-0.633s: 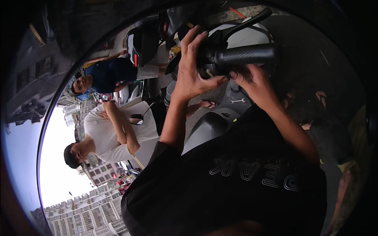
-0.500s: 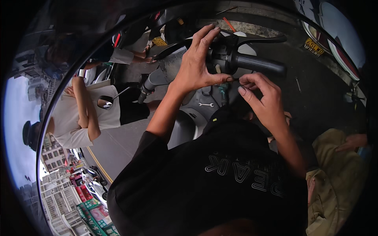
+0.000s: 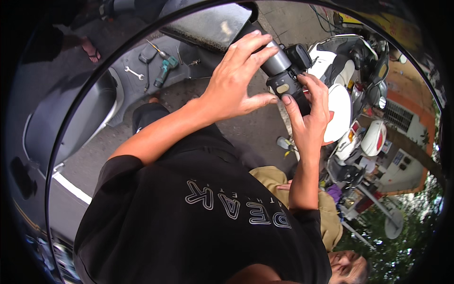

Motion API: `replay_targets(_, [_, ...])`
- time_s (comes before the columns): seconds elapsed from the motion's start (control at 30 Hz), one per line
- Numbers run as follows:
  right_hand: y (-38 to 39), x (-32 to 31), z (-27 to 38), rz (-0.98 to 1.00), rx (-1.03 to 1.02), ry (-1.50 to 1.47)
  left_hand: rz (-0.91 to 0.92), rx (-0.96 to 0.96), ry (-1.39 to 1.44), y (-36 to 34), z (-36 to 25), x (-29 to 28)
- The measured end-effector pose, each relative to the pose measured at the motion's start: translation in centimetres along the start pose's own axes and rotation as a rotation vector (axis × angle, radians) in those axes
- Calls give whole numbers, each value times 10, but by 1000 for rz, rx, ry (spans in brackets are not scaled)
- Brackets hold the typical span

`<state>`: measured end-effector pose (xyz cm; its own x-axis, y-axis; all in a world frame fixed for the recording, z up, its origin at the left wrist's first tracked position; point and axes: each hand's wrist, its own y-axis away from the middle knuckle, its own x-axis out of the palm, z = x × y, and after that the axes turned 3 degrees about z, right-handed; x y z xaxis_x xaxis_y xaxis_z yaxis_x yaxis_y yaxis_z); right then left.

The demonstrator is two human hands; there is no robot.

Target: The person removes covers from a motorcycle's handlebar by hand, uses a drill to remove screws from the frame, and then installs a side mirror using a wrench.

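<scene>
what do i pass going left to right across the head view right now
black scooter seat → wrench → teal power tool → left hand → right hand → white-and-red scooter part

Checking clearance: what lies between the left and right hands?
In the head view, a black handlebar control housing with a pale button lies between the left hand and right hand.

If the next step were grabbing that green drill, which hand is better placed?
Probably the left hand: it is on the drill's side, with the right hand farther across. Both are at the handlebar, so the left would have to leave it.
</scene>
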<state>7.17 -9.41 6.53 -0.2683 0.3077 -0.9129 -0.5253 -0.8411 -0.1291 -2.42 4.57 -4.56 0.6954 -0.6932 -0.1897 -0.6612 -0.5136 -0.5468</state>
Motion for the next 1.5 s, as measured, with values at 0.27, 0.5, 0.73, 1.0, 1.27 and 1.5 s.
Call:
replay_targets(0.27, [-7, -1, -5, 70, -28, 23, 82, -703, 1411, 61, 1, 49])
replay_targets(0.5, [-7, -1, -8, 74, -200, 172, -169, -606, 1659, 49, -1, 84])
replay_targets(0.73, [-8, -1, -15, 80, -189, 125, -277, -588, 1815, 43, -7, 85])
replay_targets(1.0, [-7, -2, -5, 80, -229, 261, -288, -555, 1744, 42, -2, 95])
replay_targets(1.27, [-8, 1, -11, 63, -304, 256, -305, -499, 1767, 47, -1, 100])
replay_targets(1.5, [-6, 3, -11, 55, -324, 234, -304, -473, 1751, 47, 1, 100])
